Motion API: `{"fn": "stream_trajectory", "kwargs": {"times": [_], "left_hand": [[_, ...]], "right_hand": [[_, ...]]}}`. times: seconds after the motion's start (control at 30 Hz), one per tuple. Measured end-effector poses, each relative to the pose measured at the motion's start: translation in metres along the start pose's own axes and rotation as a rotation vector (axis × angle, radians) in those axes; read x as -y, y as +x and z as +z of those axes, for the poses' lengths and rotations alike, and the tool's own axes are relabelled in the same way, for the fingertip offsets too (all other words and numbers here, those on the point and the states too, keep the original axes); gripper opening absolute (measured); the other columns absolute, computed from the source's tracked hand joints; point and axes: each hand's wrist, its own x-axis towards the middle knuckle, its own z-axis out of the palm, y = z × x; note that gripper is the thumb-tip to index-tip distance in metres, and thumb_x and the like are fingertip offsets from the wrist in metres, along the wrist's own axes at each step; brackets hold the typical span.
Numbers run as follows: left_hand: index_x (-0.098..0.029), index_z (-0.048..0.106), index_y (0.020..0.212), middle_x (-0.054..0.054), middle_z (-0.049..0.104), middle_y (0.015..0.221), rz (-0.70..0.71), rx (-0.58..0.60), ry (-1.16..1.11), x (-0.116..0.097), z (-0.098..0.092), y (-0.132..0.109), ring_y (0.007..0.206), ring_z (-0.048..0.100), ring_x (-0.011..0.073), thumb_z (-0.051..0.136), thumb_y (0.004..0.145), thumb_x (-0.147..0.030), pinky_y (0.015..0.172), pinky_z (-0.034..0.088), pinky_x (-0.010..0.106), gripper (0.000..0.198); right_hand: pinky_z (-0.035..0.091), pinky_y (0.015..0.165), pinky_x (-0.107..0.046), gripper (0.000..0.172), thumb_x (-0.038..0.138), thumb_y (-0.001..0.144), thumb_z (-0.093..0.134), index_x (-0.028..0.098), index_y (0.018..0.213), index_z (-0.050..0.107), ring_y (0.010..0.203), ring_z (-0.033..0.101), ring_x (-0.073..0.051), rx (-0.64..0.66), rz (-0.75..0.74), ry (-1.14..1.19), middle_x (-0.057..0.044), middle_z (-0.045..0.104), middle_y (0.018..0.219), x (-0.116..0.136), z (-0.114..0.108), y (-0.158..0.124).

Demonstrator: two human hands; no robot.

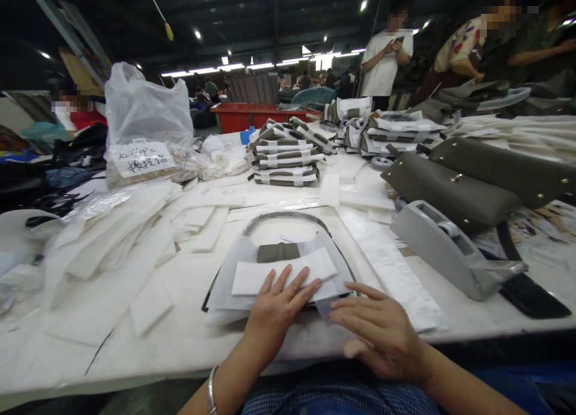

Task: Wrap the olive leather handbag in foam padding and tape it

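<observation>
Left hand [274, 307] presses a white foam strip [270, 277] on a wrapped bag [279, 252], near the middle of the surface's [189, 337] near edge
The left hand is spread flat; the right hand [387, 331] has its fingers loosely bent at a clear piece, apparently tape [324, 309], on the bag's side toward the surface's right edge, and whether it pinches that piece cannot be told. The step looks like fixing padding over the bag; the next move seems to call for a steady left hand while the tape is smoothed. White sheeting [220, 289] hides most of the bag, and the fingers cover part of the strip
</observation>
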Motion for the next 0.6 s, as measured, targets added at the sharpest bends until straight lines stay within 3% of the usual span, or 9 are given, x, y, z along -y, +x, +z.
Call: {"fn": "stream_trajectory", "kwargs": {"times": [0.07, 0.13, 0.27, 0.47, 0.6], "left_hand": [[-0.036, 0.033, 0.150, -0.008, 0.037, 0.154, -0.006, -0.015, 0.001, 0.000, 0.001, 0.000, 0.132, 0.050, 0.0293, 0.045, 0.100, -0.024, 0.100, 0.051, 0.053, 0.053], [-0.035, 0.032, 0.150, -0.007, 0.037, 0.154, -0.016, -0.021, -0.003, 0.001, 0.002, 0.000, 0.132, 0.050, 0.0291, 0.045, 0.101, -0.025, 0.100, 0.051, 0.053, 0.053], [-0.033, 0.033, 0.150, -0.007, 0.038, 0.154, -0.020, 0.006, -0.034, 0.001, 0.005, 0.001, 0.133, 0.049, 0.0291, 0.047, 0.100, -0.022, 0.102, 0.049, 0.053, 0.053], [-0.031, 0.036, 0.149, -0.006, 0.038, 0.155, -0.083, 0.163, -0.165, -0.002, -0.006, 0.004, 0.140, 0.040, 0.0305, 0.052, 0.091, -0.010, 0.111, 0.039, 0.058, 0.064], [-0.029, 0.035, 0.150, -0.003, 0.036, 0.157, -0.126, 0.237, -0.304, -0.008, -0.021, 0.009, 0.144, 0.033, 0.0342, 0.064, 0.087, -0.029, 0.114, 0.031, 0.063, 0.070]], "right_hand": [[0.047, 0.110, -0.042, 0.028, 0.030, 0.094, 0.062, 0.016, 0.118, 0.066, 0.104, 0.071, -0.019, -0.006, 0.058, -0.018, -0.008, 0.077, 0.105, -0.007, -0.004, 0.012], [0.046, 0.111, -0.047, 0.036, 0.027, 0.093, 0.062, 0.016, 0.127, 0.062, 0.115, 0.066, -0.022, 0.056, 0.095, -0.090, -0.010, 0.072, 0.119, -0.017, 0.000, 0.019], [0.046, 0.110, -0.051, 0.054, 0.028, 0.091, 0.065, 0.012, 0.141, 0.050, 0.136, 0.048, -0.029, 0.155, 0.086, -0.146, -0.016, 0.059, 0.140, -0.033, 0.025, 0.010], [0.045, 0.112, -0.051, 0.058, 0.016, 0.093, 0.059, 0.013, 0.148, 0.042, 0.142, 0.040, -0.028, 0.073, 0.089, -0.142, -0.015, 0.057, 0.141, -0.037, 0.046, -0.015], [0.047, 0.110, -0.051, 0.061, 0.010, 0.094, 0.054, 0.017, 0.152, 0.035, 0.140, 0.043, -0.027, 0.024, 0.088, -0.141, -0.014, 0.059, 0.139, -0.035, 0.049, -0.017]]}}
